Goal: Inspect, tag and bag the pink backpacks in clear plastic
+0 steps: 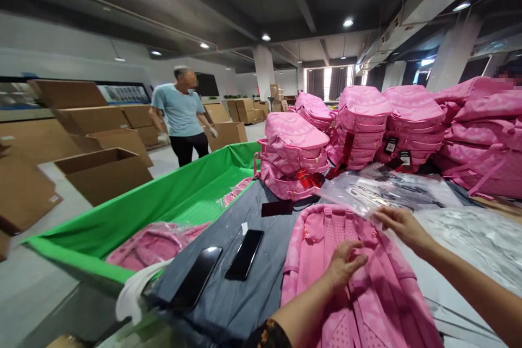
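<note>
Pink backpack [367, 288] laid flat on desk [457, 283]. Left hand [345, 263] pressed on it, fingers loosely curled, nothing gripped. Clear plastic bag [367, 196] edge pinched by right hand [397, 223] fingers.

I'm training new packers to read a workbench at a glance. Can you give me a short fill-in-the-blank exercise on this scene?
1. The left hand rests on a ____ backpack.
2. The right hand pinches a clear plastic ____.
3. Two dark phones lie on the ____ cloth.
4. The bin on the left has a ____ liner.

Missing words: pink; bag; grey; green
</note>
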Demonstrator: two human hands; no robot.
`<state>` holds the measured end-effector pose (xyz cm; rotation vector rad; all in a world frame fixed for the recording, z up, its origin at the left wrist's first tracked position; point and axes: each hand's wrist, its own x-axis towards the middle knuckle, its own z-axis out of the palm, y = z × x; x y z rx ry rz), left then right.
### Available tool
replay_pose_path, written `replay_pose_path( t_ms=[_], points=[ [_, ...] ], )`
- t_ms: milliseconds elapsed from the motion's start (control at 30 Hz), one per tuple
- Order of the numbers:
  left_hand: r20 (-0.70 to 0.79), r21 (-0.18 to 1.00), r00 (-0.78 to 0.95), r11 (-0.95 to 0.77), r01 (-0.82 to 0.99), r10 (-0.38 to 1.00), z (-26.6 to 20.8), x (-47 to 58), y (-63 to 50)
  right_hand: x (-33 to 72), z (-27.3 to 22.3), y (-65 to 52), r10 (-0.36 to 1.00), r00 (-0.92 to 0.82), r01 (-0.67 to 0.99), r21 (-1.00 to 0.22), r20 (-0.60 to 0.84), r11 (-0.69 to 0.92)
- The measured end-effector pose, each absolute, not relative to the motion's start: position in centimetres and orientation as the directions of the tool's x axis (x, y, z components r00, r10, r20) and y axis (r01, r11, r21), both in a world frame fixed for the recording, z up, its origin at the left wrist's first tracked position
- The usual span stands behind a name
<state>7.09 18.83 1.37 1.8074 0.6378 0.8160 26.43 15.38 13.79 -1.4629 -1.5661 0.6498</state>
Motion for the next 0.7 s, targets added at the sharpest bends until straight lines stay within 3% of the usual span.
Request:
replay_pose_path(
  t_ms=[67,167,267,433,533,600,700],
  points=[
    [0.173,0.979,0.498,-0.094,-0.181,0.850,2.6,7.3,17.0,24.0,12.2,12.8,0.978,0.001,0.499,-0.847,0.210,0.182],
    [0.112,0.948,0.272,-0.021,-0.317,0.956,3.6,6.9,14.7,21.1,9.2,10.4,0.984,-0.035,0.471,-0.865,0.175,0.171],
    [0.099,0.970,0.180,-0.054,-0.239,0.979,3.0,5.4,13.9,19.3,7.1,9.9,0.989,0.010,0.469,-0.874,0.146,0.124],
    [0.069,0.996,0.224,-0.078,0.032,0.972,1.1,-0.1,14.4,21.0,7.8,13.3,0.864,0.417,0.547,-0.837,0.282,0.009],
    [0.142,0.966,0.198,-0.180,0.185,0.970,1.7,-2.8,13.1,22.6,9.1,15.5,0.770,0.523,0.607,-0.794,0.365,-0.036],
    [0.375,0.830,0.202,-0.424,0.361,0.905,2.9,-3.1,11.5,22.1,9.3,16.0,0.743,0.501,0.680,-0.733,0.443,-0.020],
    [0.668,0.392,0.351,-0.711,0.584,0.656,4.8,-1.6,10.3,19.0,8.7,14.9,0.787,0.328,0.787,-0.612,0.522,0.079]
  ],
)
